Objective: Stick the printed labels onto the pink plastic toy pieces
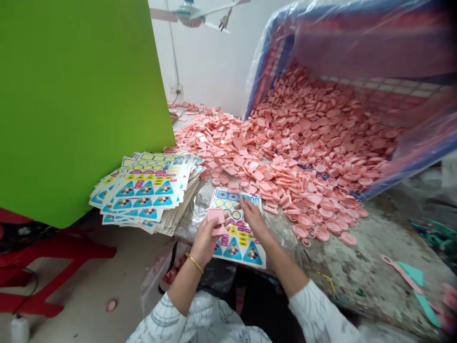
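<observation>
My left hand (207, 236) is closed around a small pink plastic piece (217, 220), held just above a colourful sticker sheet (237, 238) lying at the table's front edge. A gold bangle sits on that wrist. My right hand (253, 215) rests on the sticker sheet with its fingertips pinched at a sticker near the sheet's top. What the fingertips grip is too small to make out.
A fanned stack of sticker sheets (146, 190) lies to the left. A big heap of pink plastic pieces (285, 147) spills from a tilted blue crate lined with plastic (410, 162). A green panel (71, 95) stands left; red stool (43, 262) below.
</observation>
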Demonstrator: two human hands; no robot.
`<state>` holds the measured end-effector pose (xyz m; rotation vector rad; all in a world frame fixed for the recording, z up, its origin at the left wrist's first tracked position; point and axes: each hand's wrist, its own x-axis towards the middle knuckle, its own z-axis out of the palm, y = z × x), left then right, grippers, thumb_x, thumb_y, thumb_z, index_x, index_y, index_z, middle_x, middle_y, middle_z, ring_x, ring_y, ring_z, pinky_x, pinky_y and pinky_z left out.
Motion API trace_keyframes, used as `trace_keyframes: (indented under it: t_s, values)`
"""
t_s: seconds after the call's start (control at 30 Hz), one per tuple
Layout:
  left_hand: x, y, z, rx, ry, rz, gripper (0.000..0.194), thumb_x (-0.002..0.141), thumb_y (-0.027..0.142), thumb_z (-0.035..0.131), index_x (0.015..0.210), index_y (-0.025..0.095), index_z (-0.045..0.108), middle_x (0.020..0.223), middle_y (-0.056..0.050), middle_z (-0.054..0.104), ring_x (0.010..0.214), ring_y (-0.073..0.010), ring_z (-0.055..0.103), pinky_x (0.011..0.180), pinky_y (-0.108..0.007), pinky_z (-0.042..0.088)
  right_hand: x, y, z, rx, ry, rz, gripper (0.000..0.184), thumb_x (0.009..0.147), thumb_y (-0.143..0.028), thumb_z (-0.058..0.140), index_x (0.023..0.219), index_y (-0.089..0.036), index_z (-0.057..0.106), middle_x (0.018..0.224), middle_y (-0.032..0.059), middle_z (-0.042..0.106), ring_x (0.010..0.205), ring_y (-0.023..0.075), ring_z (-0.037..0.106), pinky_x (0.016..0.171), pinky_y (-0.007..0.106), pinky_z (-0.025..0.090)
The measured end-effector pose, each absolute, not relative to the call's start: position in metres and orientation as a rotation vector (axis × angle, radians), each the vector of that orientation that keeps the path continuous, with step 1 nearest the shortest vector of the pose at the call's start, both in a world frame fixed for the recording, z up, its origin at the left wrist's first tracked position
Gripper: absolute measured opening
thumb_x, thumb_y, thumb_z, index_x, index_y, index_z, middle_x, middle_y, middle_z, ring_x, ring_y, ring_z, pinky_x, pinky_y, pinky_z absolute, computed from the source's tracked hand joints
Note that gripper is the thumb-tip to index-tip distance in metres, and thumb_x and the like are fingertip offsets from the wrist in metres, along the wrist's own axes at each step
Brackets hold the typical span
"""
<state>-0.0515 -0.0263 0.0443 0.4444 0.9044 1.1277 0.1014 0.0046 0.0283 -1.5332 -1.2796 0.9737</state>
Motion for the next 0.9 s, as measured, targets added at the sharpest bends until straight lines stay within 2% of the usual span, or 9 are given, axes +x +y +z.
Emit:
trace_keyframes:
  t_s: [0.1, 0.2, 0.3, 0.37, 0.43, 0.53, 0.67, 0.77, 0.9]
  values:
    - [-0.047, -0.011, 0.042, 0.460, 0.874, 1.058, 0.028, 0.076, 0.017, 0.063, 0.104, 0.014, 0.062, 0.100, -0.014, 0.073, 0.086, -0.0236, 0.073, 0.076, -0.033, 0.058, 0.110, 0.056, 0.026, -1.653, -1.449, 0.928, 0.045, 0.096, -0.046, 0.035, 0.105, -0.015, 0.066, 0.095, 0.0061, 0.072, 0.085, 0.0166, 0.063, 0.075, 0.026, 0.046]
    - [-0.037, -0.005, 0.030, 0.423, 0.906, 0.972, 0.024, 0.074, 0.012, 0.059, 0.098, 0.014, 0.059, 0.089, -0.012, 0.072, 0.077, -0.0221, 0.073, 0.071, -0.032, 0.058, 0.115, 0.094, 0.021, -1.733, -1.500, 0.895, 0.043, 0.096, -0.042, 0.036, 0.098, -0.013, 0.067, 0.088, 0.0062, 0.071, 0.079, 0.0168, 0.061, 0.071, 0.026, 0.043]
    - [-0.035, -0.006, 0.016, 0.396, 0.915, 0.948, 0.026, 0.069, 0.006, 0.056, 0.094, 0.013, 0.057, 0.081, -0.010, 0.070, 0.069, -0.0191, 0.071, 0.064, -0.028, 0.055, 0.122, 0.106, 0.019, -1.828, -1.514, 0.752, 0.043, 0.098, -0.039, 0.031, 0.101, -0.013, 0.065, 0.095, 0.0083, 0.069, 0.086, 0.0188, 0.059, 0.075, 0.027, 0.040]
    - [-0.037, -0.008, 0.011, 0.397, 0.895, 0.960, 0.027, 0.069, 0.006, 0.057, 0.096, 0.012, 0.058, 0.082, -0.011, 0.070, 0.070, -0.0196, 0.071, 0.065, -0.028, 0.055, 0.125, 0.100, 0.018, -1.866, -1.544, 0.676, 0.038, 0.098, -0.038, 0.034, 0.106, -0.015, 0.064, 0.103, 0.0087, 0.068, 0.093, 0.0198, 0.059, 0.077, 0.027, 0.038]
    - [-0.039, -0.008, 0.012, 0.387, 0.882, 0.976, 0.028, 0.072, 0.010, 0.060, 0.100, 0.012, 0.059, 0.086, -0.012, 0.072, 0.075, -0.0213, 0.072, 0.069, -0.030, 0.056, 0.122, 0.089, 0.017, -1.943, -1.663, 0.583, 0.037, 0.099, -0.041, 0.036, 0.110, -0.019, 0.064, 0.108, 0.0077, 0.067, 0.096, 0.0201, 0.059, 0.077, 0.027, 0.038]
    - [-0.036, 0.000, 0.017, 0.369, 0.862, 1.035, 0.026, 0.083, 0.024, 0.061, 0.106, 0.011, 0.060, 0.088, -0.014, 0.073, 0.073, -0.0211, 0.071, 0.068, -0.031, 0.057, 0.110, 0.075, 0.013, -2.098, -1.842, 0.427, 0.040, 0.101, -0.041, 0.032, 0.109, -0.023, 0.066, 0.108, 0.0073, 0.066, 0.095, 0.0199, 0.062, 0.074, 0.027, 0.037]
    - [-0.029, 0.017, 0.014, 0.285, 0.863, 1.061, 0.034, 0.097, 0.038, 0.044, 0.107, 0.010, 0.059, 0.085, -0.016, 0.072, 0.064, -0.0200, 0.069, 0.061, -0.031, 0.055, 0.096, 0.076, 0.005, -2.186, -1.806, 0.344, 0.031, 0.100, -0.032, 0.038, 0.114, -0.022, 0.063, 0.110, 0.0074, 0.067, 0.099, 0.0199, 0.062, 0.074, 0.027, 0.037]
    - [-0.027, 0.024, 0.004, 0.239, 0.885, 1.044, 0.042, 0.099, 0.042, 0.037, 0.107, 0.008, 0.060, 0.084, -0.017, 0.072, 0.062, -0.0200, 0.068, 0.061, -0.033, 0.055, 0.093, 0.081, 0.000, -2.197, -1.802, 0.284, 0.028, 0.100, -0.031, 0.039, 0.112, -0.021, 0.063, 0.108, 0.0072, 0.067, 0.098, 0.0190, 0.062, 0.074, 0.027, 0.038]
    - [-0.026, 0.025, -0.006, 0.258, 0.909, 1.068, 0.042, 0.100, 0.042, 0.036, 0.103, 0.009, 0.062, 0.082, -0.016, 0.072, 0.059, -0.0189, 0.067, 0.056, -0.029, 0.052, 0.093, 0.083, -0.005, -2.174, -1.836, 0.247, 0.028, 0.101, -0.031, 0.039, 0.109, -0.021, 0.064, 0.110, 0.0071, 0.065, 0.096, 0.0184, 0.061, 0.073, 0.027, 0.037]
